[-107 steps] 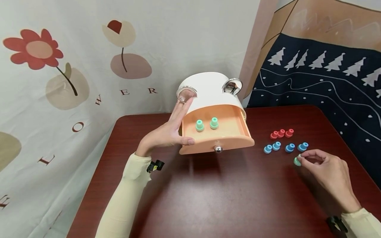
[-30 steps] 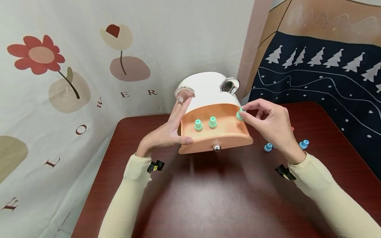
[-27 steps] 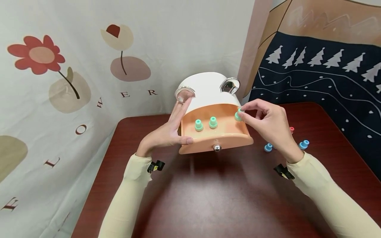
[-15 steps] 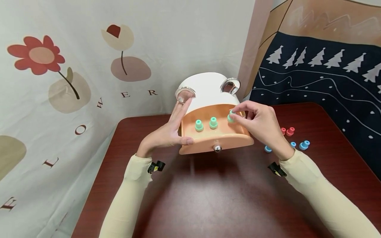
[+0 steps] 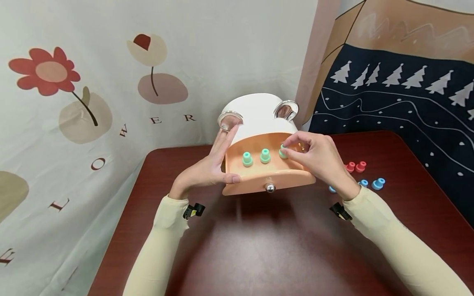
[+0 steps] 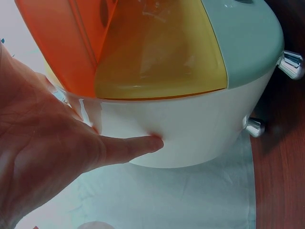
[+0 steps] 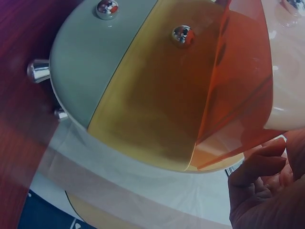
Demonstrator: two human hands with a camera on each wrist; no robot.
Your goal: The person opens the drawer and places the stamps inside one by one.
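Note:
A small white chest [image 5: 259, 105] with silver ring ears has its top orange drawer [image 5: 259, 169] pulled out. Inside that drawer two green pegs [image 5: 247, 159], stepped and hollow-topped, stand apart on the floor. My right hand [image 5: 318, 156] pinches a third green peg [image 5: 283, 152] between thumb and fingertips, low over the drawer's right part. In the right wrist view, curled fingers [image 7: 259, 167] show beside the drawer, the peg hidden. My left hand [image 5: 209, 166] lies along the chest's left side, fingers straight, its thumb at the drawer front's left end. The left wrist view shows the thumb [image 6: 131, 148] against the white shell.
On the reddish-brown table [image 5: 237, 246], red pegs [image 5: 361, 166] and blue pegs [image 5: 378, 183] stand to the right, partly behind my right arm. Below the drawer are a yellow drawer [image 7: 147, 90] and a green drawer [image 7: 100, 47], both pushed in. Printed cloths [image 5: 207, 53] hang behind.
My right hand has carried the green peg from the table at the right into the drawer, shifting further left and lower over the last second. The left hand has stayed on the chest.

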